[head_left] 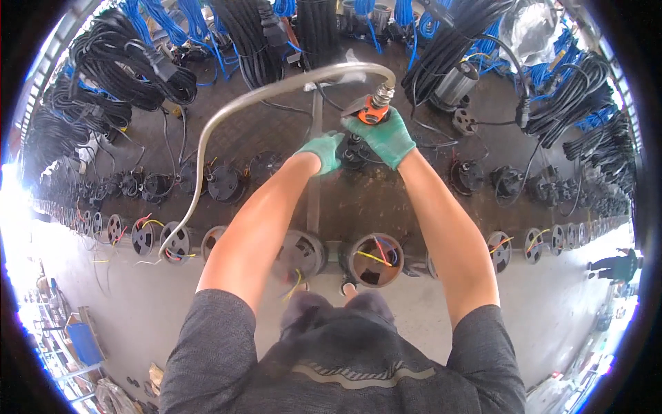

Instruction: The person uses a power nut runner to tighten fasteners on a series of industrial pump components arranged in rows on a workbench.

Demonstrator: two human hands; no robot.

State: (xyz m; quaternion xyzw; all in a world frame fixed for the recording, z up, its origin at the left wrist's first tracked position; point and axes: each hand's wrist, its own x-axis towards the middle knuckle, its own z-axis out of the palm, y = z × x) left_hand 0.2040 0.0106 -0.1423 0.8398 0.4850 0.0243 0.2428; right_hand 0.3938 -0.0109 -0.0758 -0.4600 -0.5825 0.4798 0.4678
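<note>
My right hand (pixel 387 141), in a green glove, is closed around an orange-and-black air tool (pixel 373 111). A pale hose (pixel 265 90) joins the tool at a metal fitting (pixel 383 94) and arcs away to the left. Below the tool stands a dark round motor part (pixel 354 157) on the bench. My left hand (pixel 322 150), gloved in green too, is beside that part with its fingers bent toward it. Its fingertips are partly hidden, and whether they grip the part I cannot make out.
The dark bench (pixel 276 127) carries rows of round black motor parts (pixel 226 183). Along its near edge lie open cylinders (pixel 376 261) with coloured wires. Coiled black cables (pixel 114 58) and blue cords (pixel 196 24) fill the far side. A metal cylinder (pixel 456 84) leans at far right.
</note>
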